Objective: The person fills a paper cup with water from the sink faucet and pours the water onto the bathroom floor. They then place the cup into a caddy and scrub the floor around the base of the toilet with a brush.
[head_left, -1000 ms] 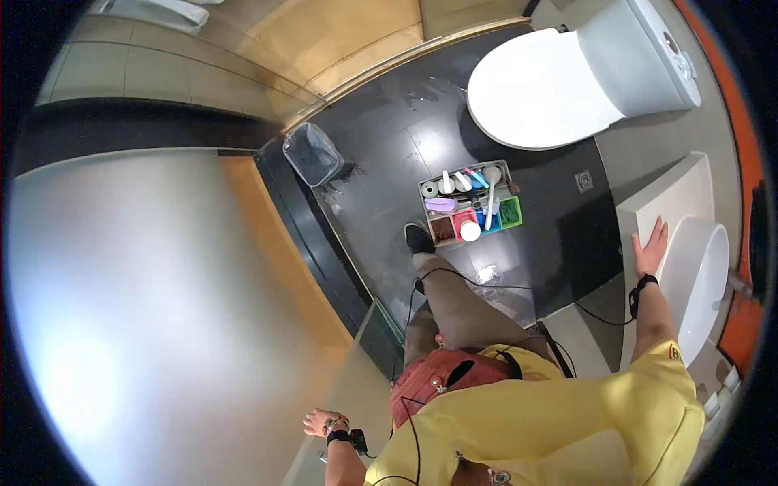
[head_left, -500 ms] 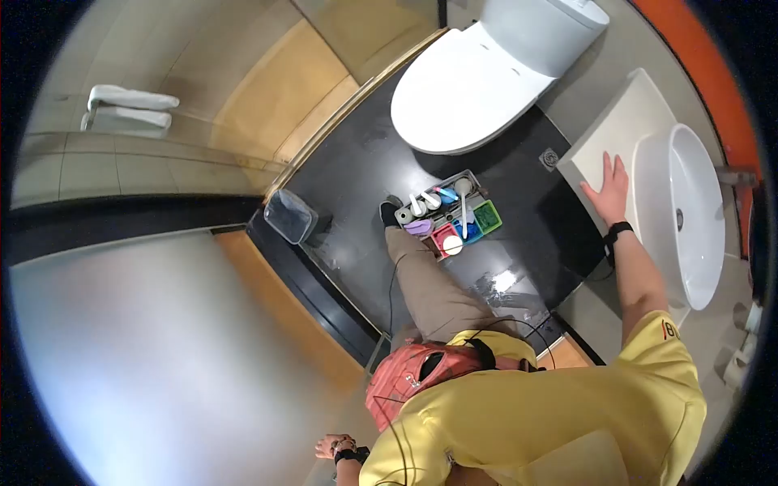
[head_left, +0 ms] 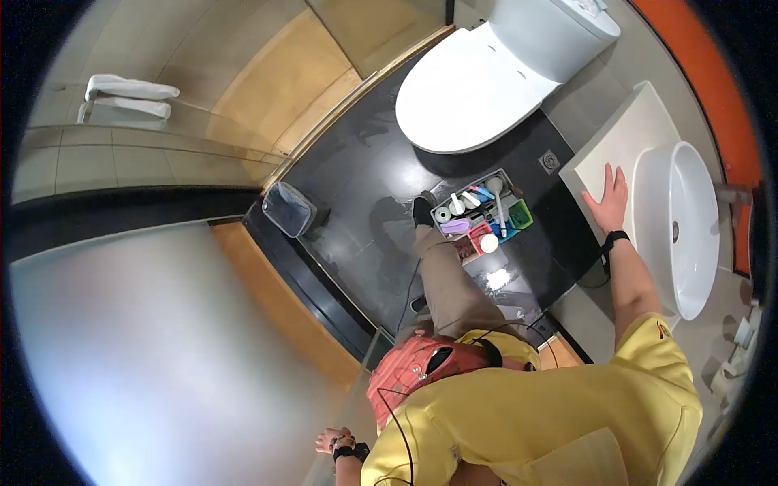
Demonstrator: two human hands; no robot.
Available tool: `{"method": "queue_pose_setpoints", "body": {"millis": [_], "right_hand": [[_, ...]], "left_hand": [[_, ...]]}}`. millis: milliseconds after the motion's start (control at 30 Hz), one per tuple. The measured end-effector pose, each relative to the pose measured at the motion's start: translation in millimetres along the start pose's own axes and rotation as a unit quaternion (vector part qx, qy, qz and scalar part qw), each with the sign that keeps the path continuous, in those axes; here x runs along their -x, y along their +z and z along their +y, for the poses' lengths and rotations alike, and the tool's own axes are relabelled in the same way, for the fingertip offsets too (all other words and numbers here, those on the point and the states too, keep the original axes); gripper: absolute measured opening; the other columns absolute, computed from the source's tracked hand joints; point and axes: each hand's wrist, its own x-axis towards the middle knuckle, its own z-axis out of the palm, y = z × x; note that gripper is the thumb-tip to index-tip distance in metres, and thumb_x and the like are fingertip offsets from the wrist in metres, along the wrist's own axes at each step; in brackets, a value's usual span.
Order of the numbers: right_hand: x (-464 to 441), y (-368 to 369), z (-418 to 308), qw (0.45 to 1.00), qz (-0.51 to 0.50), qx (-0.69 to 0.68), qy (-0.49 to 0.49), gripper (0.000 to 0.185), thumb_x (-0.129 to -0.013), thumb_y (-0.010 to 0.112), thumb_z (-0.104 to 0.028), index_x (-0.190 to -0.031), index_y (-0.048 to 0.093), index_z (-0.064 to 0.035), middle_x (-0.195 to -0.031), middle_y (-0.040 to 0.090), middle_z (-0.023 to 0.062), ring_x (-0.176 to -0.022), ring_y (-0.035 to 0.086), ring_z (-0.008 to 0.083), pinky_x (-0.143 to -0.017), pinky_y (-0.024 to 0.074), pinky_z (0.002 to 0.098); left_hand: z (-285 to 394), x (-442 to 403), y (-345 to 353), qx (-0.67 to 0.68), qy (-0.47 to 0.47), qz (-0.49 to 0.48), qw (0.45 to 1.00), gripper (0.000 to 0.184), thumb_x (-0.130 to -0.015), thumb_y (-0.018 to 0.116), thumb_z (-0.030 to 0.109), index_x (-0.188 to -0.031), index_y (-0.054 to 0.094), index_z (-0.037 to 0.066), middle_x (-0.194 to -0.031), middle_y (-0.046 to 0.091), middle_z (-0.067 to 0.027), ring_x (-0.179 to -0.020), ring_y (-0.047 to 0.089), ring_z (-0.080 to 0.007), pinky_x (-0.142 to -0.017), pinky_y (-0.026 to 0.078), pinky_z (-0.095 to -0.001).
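My right hand point(head_left: 609, 200) lies with spread fingers on the white counter point(head_left: 620, 146), just left of the oval basin point(head_left: 689, 231). Low in the view, my left hand point(head_left: 331, 440) is beside the edge of a glass panel point(head_left: 356, 389), its fingers apart and holding nothing. A caddy point(head_left: 462, 235) of cleaning supplies stands on the dark floor by my foot point(head_left: 423, 209). In it are white bottles, a purple item point(head_left: 455, 227), a white-handled brush point(head_left: 498, 202), a white-lidded container point(head_left: 489, 243) and a green compartment point(head_left: 519, 215).
A toilet point(head_left: 470, 93) with its lid down stands at the top. The lined bin point(head_left: 288, 211) is on the floor at the left. White towels point(head_left: 130, 95) hang at the upper left. A floor drain point(head_left: 549, 161) lies near the counter, and a cable trails by my legs.
The view has swung, bringing the towels and more of the basin into sight. My right hand stays on the counter. The caddy has shifted in view, and my foot now touches its side.
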Motion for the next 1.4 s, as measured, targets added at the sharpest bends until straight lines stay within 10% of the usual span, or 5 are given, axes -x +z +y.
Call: {"method": "queue_pose_setpoints", "body": {"millis": [467, 767, 900, 1067, 1400], "right_hand": [[-12.4, 112.7, 88.3, 0.996, -0.032, -0.059, -0.051, 0.089, -0.068, 0.068, -0.032, -0.139, 0.020, -0.0088, -0.139, 0.020, 0.0270, -0.128, 0.021, 0.0403, -0.106, 0.0185, 0.0448], [3.0, 248.8, 254.2, 0.972, -0.234, 0.003, 0.023, 0.089, -0.077, 0.062, -0.034, -0.140, 0.008, -0.0030, -0.143, 0.009, 0.0247, -0.132, 0.015, 0.0377, -0.107, 0.0170, 0.0416], [-63.8, 427.8, 403.1, 0.671, -0.719, -0.160, 0.078, 0.072, -0.082, 0.058, -0.031, -0.135, 0.021, 0.0000, -0.138, 0.025, 0.0218, -0.114, 0.044, 0.0403, -0.091, 0.0401, 0.0479], [-143.0, 332.5, 304.5, 0.713, -0.661, -0.145, 0.182, 0.049, -0.086, 0.048, -0.025, -0.120, 0.034, 0.0088, -0.106, 0.050, 0.0264, -0.064, 0.060, 0.0446, -0.047, 0.0492, 0.0542], [-25.0, 41.3, 208.1, 0.777, -0.580, -0.180, -0.164, 0.038, -0.082, 0.052, -0.038, -0.096, 0.054, -0.0028, -0.073, 0.063, 0.0107, -0.057, 0.059, 0.0187, -0.049, 0.0469, 0.0306]], "left_hand": [[47.7, 58.9, 76.5, 0.090, -0.013, -0.122, 0.988, 0.050, -0.066, 0.061, 0.034, -0.111, 0.054, 0.013, -0.118, 0.051, -0.0106, -0.111, 0.047, -0.0248, -0.095, 0.032, -0.0373], [78.3, 194.9, 167.7, 0.118, -0.260, -0.125, 0.950, 0.033, -0.075, 0.062, 0.039, -0.101, 0.058, 0.019, -0.107, 0.059, -0.0008, -0.105, 0.053, -0.0192, -0.087, 0.039, -0.0358], [87.8, 276.5, 179.0, 0.125, -0.223, -0.158, 0.954, 0.021, -0.079, 0.059, 0.034, -0.091, 0.061, 0.017, -0.102, 0.061, 0.0002, -0.098, 0.057, -0.0173, -0.080, 0.044, -0.0312], [109.4, 417.2, 271.7, 0.196, -0.286, -0.072, 0.935, 0.014, -0.077, 0.060, 0.022, -0.090, 0.062, 0.016, -0.096, 0.062, -0.0004, -0.093, 0.058, -0.0176, -0.075, 0.045, -0.0303], [116.4, 743.6, 424.5, 0.149, -0.301, 0.235, 0.912, 0.007, -0.073, 0.054, 0.017, -0.072, 0.048, 0.015, -0.074, 0.048, -0.0023, -0.078, 0.049, -0.0175, -0.070, 0.035, -0.0293]]}}
